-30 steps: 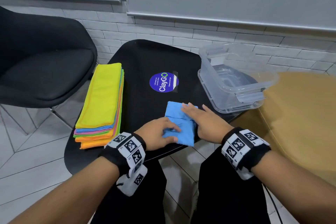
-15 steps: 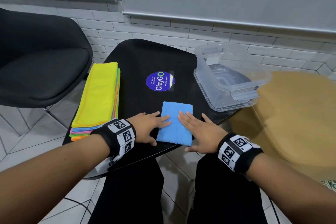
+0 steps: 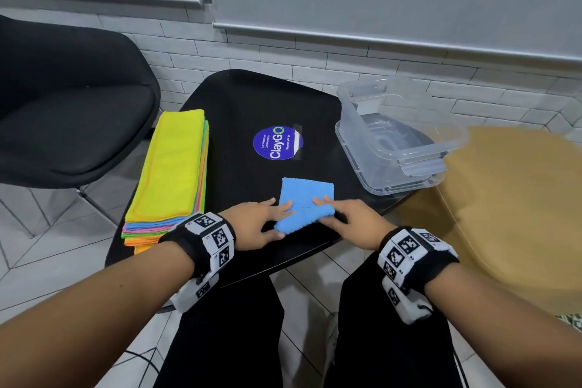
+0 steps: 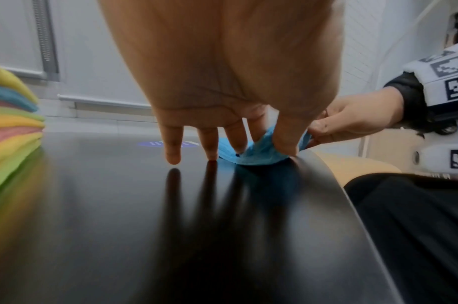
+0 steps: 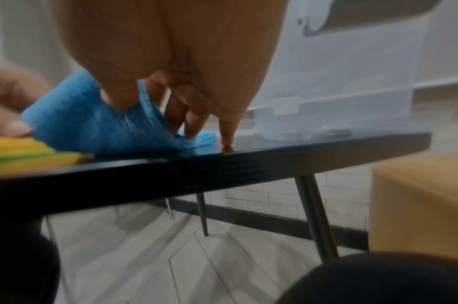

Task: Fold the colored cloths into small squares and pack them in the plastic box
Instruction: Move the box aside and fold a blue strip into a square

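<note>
A blue cloth [image 3: 307, 195], folded to a narrow strip, lies near the front edge of the black table [image 3: 245, 104]. Its near end is lifted and curled toward the far end. My left hand [image 3: 267, 220] pinches the near left corner of the blue cloth [image 4: 258, 153] between thumb and fingers. My right hand [image 3: 340, 214] pinches the near right corner of the blue cloth [image 5: 98, 123] the same way. A stack of colored cloths [image 3: 171, 167], yellow on top, lies at the table's left. The clear plastic box [image 3: 396, 135] stands at the right, with no cloth in it.
A round purple ClayGo sticker [image 3: 277, 142] marks the table's middle. A black chair [image 3: 69, 110] stands to the left, a tan seat [image 3: 516, 205] to the right. My legs in black trousers [image 3: 393, 340] are under the table's near edge.
Half a second ago both hands lay flat on the blue cloth. Now they have pinched its near corners and lifted the near end off the table, curling it toward the far end.
</note>
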{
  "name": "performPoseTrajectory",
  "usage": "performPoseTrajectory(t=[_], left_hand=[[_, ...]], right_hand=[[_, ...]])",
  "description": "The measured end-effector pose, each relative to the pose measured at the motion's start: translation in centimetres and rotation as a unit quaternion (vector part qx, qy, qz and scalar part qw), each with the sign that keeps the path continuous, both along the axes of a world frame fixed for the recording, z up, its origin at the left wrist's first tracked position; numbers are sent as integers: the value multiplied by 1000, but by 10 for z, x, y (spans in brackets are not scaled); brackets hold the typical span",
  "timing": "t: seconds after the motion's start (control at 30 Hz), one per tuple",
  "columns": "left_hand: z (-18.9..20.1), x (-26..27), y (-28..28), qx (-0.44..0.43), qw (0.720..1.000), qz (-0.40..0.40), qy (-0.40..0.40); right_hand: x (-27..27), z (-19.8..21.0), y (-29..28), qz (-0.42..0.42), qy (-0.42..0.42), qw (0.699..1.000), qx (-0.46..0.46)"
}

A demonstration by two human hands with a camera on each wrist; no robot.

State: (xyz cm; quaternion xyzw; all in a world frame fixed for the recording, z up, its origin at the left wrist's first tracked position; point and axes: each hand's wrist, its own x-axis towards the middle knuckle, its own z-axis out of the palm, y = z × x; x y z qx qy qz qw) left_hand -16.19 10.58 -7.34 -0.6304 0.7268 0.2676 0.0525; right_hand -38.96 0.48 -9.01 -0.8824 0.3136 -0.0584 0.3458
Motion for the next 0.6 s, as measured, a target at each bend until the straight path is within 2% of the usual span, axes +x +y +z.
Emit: performPoseTrajectory(t=[0.1, 0.17, 0.23, 0.37, 0.6], left_hand=[[2, 0, 1, -14, 989, 113, 92], [6, -6, -3, -49, 966, 189, 172], [10, -12, -11, -77, 942, 244, 215], [4, -15, -28, -73, 917, 317, 233], [2, -20, -52, -109, 877, 432, 179]], right_hand=[[6, 1, -12, -76, -81, 992, 65], [13, 2, -17, -134, -90, 982, 101], [21, 3, -20, -191, -90, 971, 109], [34, 4, -25, -298, -78, 947, 90], [45, 1, -26, -386, -90, 914, 84]])
